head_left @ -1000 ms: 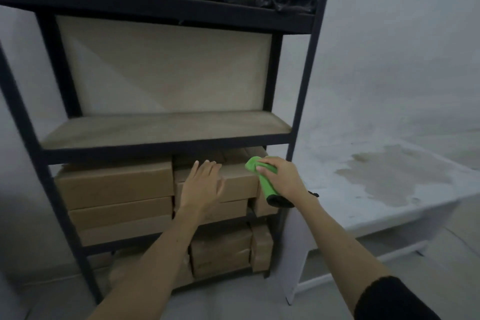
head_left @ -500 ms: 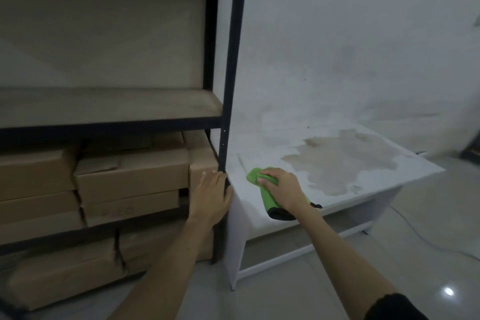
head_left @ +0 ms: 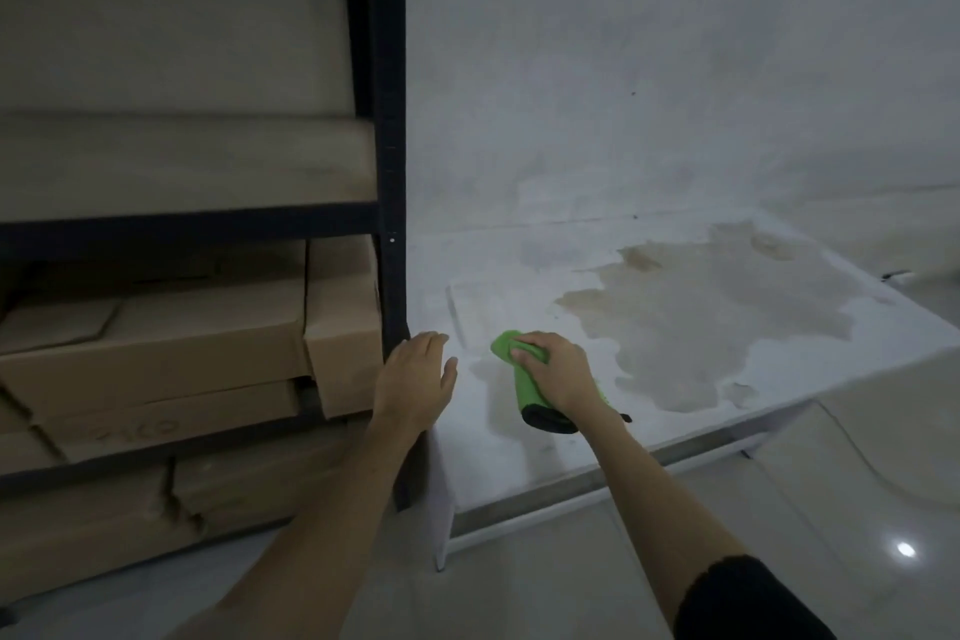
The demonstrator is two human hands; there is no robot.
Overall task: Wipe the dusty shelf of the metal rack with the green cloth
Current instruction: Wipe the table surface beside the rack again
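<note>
Right hand [head_left: 558, 369] grips the green cloth [head_left: 524, 379] — soft, light, limp, best held bunched mid-fold — over the stained white table [head_left: 779, 369], well below the rack's dusty shelf [head_left: 182, 166]; left hand [head_left: 415, 379] lies open, flat beside the upright post [head_left: 392, 172].

The right hand [head_left: 558, 369] grips the green cloth [head_left: 524, 382] and holds it on the white counter [head_left: 519, 452], near a large brownish stain [head_left: 717, 327] on the top. The left hand [head_left: 415, 382], fingers straight, rests at the counter's left edge, just beside the dark upright of the metal rack [head_left: 389, 172]. Cardboard boxes [head_left: 156, 343] sit stacked under the rack's dusty shelf [head_left: 182, 166].
</note>
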